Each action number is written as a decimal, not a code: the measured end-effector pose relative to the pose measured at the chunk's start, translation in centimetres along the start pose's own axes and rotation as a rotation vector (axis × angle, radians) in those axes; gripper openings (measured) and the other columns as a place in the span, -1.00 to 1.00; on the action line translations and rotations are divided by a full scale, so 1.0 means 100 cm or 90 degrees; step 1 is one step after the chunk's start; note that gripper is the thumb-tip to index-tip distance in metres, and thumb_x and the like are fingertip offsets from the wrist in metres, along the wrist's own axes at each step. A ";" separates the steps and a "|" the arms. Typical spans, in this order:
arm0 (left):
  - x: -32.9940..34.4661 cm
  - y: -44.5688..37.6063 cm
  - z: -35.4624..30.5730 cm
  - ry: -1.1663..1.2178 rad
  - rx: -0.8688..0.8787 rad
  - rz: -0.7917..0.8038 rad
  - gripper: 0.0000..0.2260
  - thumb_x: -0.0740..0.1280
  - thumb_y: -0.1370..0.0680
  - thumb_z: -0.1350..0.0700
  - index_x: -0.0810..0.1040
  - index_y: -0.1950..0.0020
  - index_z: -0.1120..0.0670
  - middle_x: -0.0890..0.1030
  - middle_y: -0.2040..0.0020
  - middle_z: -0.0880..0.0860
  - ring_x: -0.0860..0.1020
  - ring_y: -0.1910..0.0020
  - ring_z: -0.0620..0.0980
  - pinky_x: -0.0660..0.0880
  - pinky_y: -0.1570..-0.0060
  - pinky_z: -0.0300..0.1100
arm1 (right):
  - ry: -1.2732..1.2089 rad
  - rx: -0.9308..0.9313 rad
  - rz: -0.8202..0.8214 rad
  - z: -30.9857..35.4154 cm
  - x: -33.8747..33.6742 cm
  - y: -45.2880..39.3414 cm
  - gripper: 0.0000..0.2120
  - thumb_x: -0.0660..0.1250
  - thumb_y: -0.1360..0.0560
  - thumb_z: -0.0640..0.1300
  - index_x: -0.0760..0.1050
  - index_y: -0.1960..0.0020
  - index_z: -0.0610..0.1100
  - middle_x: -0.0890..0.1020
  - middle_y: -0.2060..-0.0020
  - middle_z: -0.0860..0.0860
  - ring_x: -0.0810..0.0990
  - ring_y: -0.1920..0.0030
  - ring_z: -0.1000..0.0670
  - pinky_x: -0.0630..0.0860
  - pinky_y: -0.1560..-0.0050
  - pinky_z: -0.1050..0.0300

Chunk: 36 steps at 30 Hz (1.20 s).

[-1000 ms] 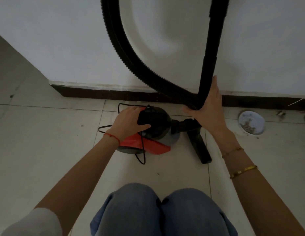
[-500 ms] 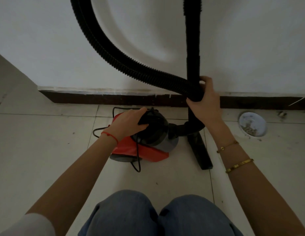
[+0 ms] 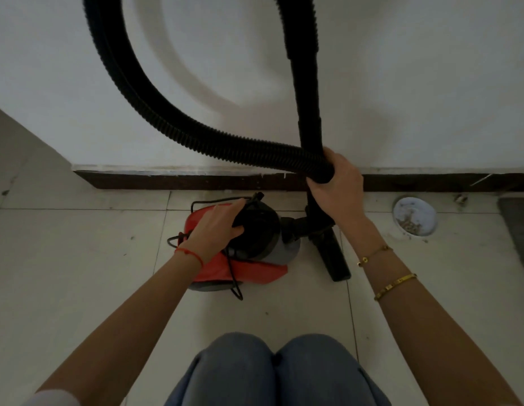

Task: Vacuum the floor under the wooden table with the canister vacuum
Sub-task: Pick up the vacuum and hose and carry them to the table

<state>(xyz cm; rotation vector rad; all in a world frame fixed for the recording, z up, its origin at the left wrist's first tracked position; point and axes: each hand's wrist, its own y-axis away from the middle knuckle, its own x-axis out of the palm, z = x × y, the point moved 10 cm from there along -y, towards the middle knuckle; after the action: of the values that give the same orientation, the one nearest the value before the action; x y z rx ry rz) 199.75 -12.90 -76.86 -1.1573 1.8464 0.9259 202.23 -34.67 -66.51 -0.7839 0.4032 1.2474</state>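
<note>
The canister vacuum (image 3: pixel 243 247) is sitting on the tiled floor (image 3: pixel 79 273) close to the skirting board (image 3: pixel 167 180). The left hand (image 3: pixel 217 230) is curling around its black top, apparently a handle. The right hand (image 3: pixel 337 183) is gripping the ribbed hose (image 3: pixel 173 124) and upright wand (image 3: pixel 306 83) together, fingers wrapped tight.

Canister vacuum (image 3: pixel 249 247) sitting on floor (image 3: pixel 79 259) before wall (image 3: pixel 401 83); wand (image 3: pixel 309 121) standing right of it; dish (image 3: pixel 414 216) lying farther right.
</note>
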 end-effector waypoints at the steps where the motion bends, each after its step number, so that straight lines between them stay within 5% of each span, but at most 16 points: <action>1: -0.010 0.007 -0.006 -0.001 -0.003 -0.002 -0.58 0.35 -0.51 0.16 0.37 -0.36 0.06 0.58 -0.14 0.08 0.57 -0.08 0.08 0.55 -0.06 -0.02 | -0.006 0.002 -0.003 0.009 -0.009 0.000 -0.59 0.42 -0.44 -0.17 0.50 -0.27 -0.16 0.65 0.05 -0.10 0.52 0.11 0.11 0.44 0.13 0.24; 21: -0.389 0.210 -0.276 -0.009 0.008 0.061 -0.56 0.33 -0.54 0.14 0.31 -0.39 0.07 0.60 -0.07 0.08 0.60 0.02 0.08 0.57 0.04 -0.04 | -0.053 0.067 0.012 0.330 -0.383 -0.020 -0.58 0.44 -0.41 -0.23 0.51 -0.26 -0.15 0.66 0.09 -0.02 0.61 0.11 0.08 0.54 0.03 0.26; 25: -0.425 0.238 -0.319 -0.025 0.027 0.080 -0.57 0.31 -0.55 0.13 0.29 -0.40 0.06 0.59 -0.08 0.08 0.59 0.01 0.07 0.56 0.01 -0.03 | -0.049 0.086 -0.006 0.363 -0.442 -0.009 -0.59 0.44 -0.42 -0.22 0.51 -0.25 -0.12 0.66 0.10 0.00 0.62 0.11 0.07 0.57 0.06 0.20; 32: -0.438 0.266 -0.364 -0.015 0.090 0.099 -0.55 0.32 -0.54 0.13 0.30 -0.41 0.04 0.60 -0.07 0.06 0.60 0.06 0.03 0.58 0.05 -0.08 | 0.003 0.107 -0.044 0.382 -0.506 0.028 -0.63 0.46 -0.41 -0.21 0.54 -0.20 -0.10 0.59 0.24 0.18 0.55 0.26 0.25 0.51 0.15 0.42; 36: -0.436 0.272 -0.380 -0.021 0.131 0.116 -0.55 0.33 -0.54 0.13 0.30 -0.40 0.02 0.60 -0.07 0.06 0.60 0.05 0.04 0.57 0.05 -0.06 | 0.004 0.130 -0.076 0.384 -0.528 0.053 -0.61 0.46 -0.42 -0.22 0.51 -0.22 -0.11 0.65 0.21 0.08 0.62 0.23 0.11 0.57 0.12 0.24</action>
<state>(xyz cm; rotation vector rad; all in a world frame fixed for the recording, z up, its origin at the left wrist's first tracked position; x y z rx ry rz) 179.56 -20.26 -16.66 -0.8556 1.9924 0.8265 176.39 -42.70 -6.84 -0.6288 0.4746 1.0730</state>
